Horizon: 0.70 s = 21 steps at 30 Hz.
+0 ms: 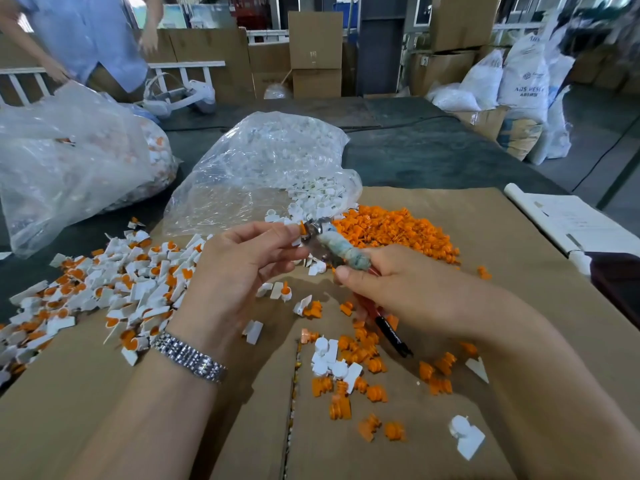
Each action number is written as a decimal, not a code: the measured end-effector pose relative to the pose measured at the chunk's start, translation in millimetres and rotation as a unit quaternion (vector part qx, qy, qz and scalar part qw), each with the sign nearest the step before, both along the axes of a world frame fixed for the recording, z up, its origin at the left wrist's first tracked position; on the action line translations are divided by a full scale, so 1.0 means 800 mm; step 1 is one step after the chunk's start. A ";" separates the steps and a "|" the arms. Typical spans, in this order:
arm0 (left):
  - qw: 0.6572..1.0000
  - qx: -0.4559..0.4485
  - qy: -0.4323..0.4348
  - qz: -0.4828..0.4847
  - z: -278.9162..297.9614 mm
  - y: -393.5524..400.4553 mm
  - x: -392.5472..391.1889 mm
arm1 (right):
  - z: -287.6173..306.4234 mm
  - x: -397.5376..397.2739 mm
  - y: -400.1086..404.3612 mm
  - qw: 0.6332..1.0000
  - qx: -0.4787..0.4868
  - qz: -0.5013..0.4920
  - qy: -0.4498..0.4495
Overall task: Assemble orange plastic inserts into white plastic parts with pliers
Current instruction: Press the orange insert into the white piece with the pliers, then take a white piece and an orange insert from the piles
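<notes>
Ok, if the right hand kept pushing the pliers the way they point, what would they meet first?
Probably the orange insert pinched in the left hand. The pliers, gripped by the right hand, already have their tip on it.

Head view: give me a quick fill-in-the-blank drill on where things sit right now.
1. The pliers are held by the ____ hand.
2. The left hand wears a ____ at the wrist.
3. The big pile of loose orange inserts lies on the ____ side of the cardboard.
4. The pliers' tips pinch an ____ insert.

Missing: right; watch; right; orange
</notes>
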<state>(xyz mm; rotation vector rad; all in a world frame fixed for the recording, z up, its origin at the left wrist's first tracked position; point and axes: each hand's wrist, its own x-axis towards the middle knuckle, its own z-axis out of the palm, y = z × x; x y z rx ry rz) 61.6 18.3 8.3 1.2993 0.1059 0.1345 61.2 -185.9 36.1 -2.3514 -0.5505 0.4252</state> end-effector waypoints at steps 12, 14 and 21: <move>1.000 0.007 0.018 0.019 0.001 0.005 0.001 | -0.016 -0.003 0.025 0.989 -0.028 -0.053 -0.136; 1.000 -0.010 0.007 0.021 0.001 0.006 0.001 | -0.018 -0.004 0.029 0.986 -0.030 -0.054 -0.157; 0.995 0.045 -0.014 0.084 -0.004 0.009 0.003 | -0.010 0.008 0.009 0.993 0.019 -0.086 -0.075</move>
